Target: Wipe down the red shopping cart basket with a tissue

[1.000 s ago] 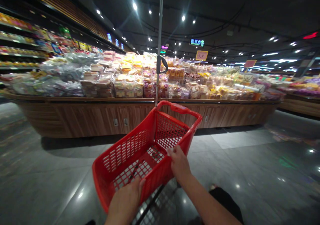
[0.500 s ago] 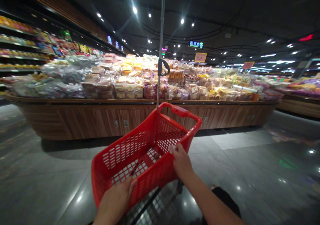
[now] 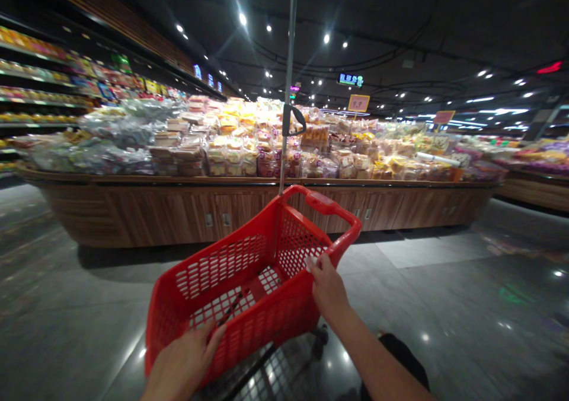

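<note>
A red plastic shopping cart (image 3: pixel 262 306) stands in front of me, turned at an angle, its basket of perforated walls holding no goods that I can see. My left hand (image 3: pixel 189 353) grips the near side rim toward the cart's left end, thumb outside and fingers over the inner edge. Farther along the same rim, my right hand (image 3: pixel 328 285) is closed on it near the handle end. Something small and pale shows at its fingertips; I cannot make out what. The cart's push handle (image 3: pixel 322 202) has neither hand on it.
Behind the cart runs a long wood-panelled display counter (image 3: pixel 146 214) heaped with bagged foods (image 3: pixel 231 146). A thin upright pole (image 3: pixel 288 63) with a dark grip rises behind the cart. Stocked shelves (image 3: pixel 35 86) line the left. Grey tiled floor (image 3: pixel 444 294) extends to the right.
The cart's left end has swung left and toward me, and my left hand has moved left with it. My right hand has shifted slightly right, still on the rim.
</note>
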A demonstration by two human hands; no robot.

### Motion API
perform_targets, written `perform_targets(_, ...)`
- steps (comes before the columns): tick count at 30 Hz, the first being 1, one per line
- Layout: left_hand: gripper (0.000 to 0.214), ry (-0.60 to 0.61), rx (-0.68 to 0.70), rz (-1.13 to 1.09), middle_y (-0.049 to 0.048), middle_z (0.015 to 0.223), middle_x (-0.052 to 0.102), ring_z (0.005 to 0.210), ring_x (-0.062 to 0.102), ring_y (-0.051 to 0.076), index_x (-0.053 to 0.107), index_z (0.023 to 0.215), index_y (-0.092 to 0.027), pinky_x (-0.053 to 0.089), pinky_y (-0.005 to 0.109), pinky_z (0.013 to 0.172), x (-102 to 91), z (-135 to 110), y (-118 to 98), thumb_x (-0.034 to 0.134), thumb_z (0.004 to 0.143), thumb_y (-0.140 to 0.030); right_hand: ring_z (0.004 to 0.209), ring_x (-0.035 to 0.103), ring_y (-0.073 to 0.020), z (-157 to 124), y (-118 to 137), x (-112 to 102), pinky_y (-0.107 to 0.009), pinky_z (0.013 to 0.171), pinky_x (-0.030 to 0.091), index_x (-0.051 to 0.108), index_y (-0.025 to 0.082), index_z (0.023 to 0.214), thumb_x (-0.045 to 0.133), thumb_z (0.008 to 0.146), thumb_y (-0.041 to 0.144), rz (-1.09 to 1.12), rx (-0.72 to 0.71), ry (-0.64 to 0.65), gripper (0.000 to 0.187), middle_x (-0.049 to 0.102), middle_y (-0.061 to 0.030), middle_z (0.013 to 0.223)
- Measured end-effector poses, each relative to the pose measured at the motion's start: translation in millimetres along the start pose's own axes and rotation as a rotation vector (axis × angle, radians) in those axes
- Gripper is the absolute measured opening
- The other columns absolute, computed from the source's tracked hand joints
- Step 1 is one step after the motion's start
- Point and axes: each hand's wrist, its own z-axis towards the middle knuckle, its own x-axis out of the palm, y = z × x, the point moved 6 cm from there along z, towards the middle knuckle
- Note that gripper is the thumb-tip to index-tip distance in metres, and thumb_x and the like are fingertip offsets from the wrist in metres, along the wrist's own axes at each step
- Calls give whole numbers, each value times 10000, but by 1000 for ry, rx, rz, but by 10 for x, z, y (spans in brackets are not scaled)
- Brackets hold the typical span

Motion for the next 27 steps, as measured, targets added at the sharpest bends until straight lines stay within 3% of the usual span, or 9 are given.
perform_targets(3, 517, -155, 54, -3, 137, 930, 700, 888, 653, 285, 620, 938, -154, 457, 410, 808, -228, 58, -308, 212, 922, -471, 828, 582, -161, -129, 268, 133, -229, 718, 452, 576, 222, 1217, 407, 828, 21, 58, -68, 49, 470, 551, -76, 1003)
perform_targets(5, 459, -249, 138, -93, 138, 1022, 677, 966, 628, 246, 595, 1027, -144, 436, 363, 863, -351, 147, -642, 251, 931, -433, 823, 580, -156, -169, 386, 186, -228, 715, 452, 573, 220, 1213, 411, 832, 28, 73, -84, 67, 457, 547, -72, 998)
perform_targets(8, 441, -257, 222, -110, 120, 1140, 641, 1073, 584, 201, 558, 1119, -168, 399, 311, 929, -368, 338, -1109, 259, 939, -439, 826, 578, -149, -155, 447, 181, -224, 720, 447, 573, 228, 1203, 428, 831, 37, 71, -100, 66, 442, 542, -65, 997)
perform_targets(10, 457, -218, 216, -104, 119, 1003, 691, 948, 644, 214, 591, 1060, -175, 452, 328, 825, -308, 449, -1272, 239, 943, -441, 822, 580, -151, -91, 360, 93, -226, 710, 444, 592, 238, 1177, 425, 842, 48, 46, -76, 47, 420, 543, -63, 994)
perform_targets(13, 472, -194, 176, -81, 128, 894, 710, 845, 675, 249, 609, 1017, -172, 475, 358, 719, -238, 516, -1289, 211, 948, -417, 827, 585, -166, 62, 34, -188, -239, 681, 438, 621, 239, 1151, 398, 864, 58, -33, 46, -24, 407, 541, -72, 998)
perform_targets(17, 477, -196, 173, -67, 114, 893, 711, 858, 674, 253, 610, 987, -185, 471, 356, 717, -238, 482, -1186, 195, 949, -418, 797, 584, -175, 179, -302, -499, -251, 629, 428, 601, 227, 1199, 406, 882, 103, -116, 185, -85, 392, 526, -86, 1013)
perform_targets(19, 479, -196, 176, -66, 100, 888, 711, 860, 673, 245, 608, 967, -194, 467, 346, 719, -249, 462, -1151, 187, 950, -421, 783, 580, -169, 151, -257, -490, -245, 612, 421, 598, 227, 1197, 409, 871, 86, -131, 168, -79, 402, 526, -83, 1002)
perform_targets(23, 473, -199, 171, -62, 77, 859, 710, 846, 674, 232, 605, 961, -211, 456, 319, 703, -248, 447, -1094, 187, 948, -433, 811, 568, -157, 17, 22, -350, -229, 638, 420, 586, 257, 1197, 418, 852, 56, -97, -8, -42, 433, 542, -70, 1015)
perform_targets(27, 458, -202, 178, -58, 72, 891, 714, 851, 671, 224, 611, 983, -219, 449, 314, 724, -224, 442, -995, 206, 948, -430, 788, 566, -159, 28, -192, -501, -230, 599, 395, 618, 302, 1163, 415, 896, 139, -126, 84, -61, 372, 550, -54, 999)
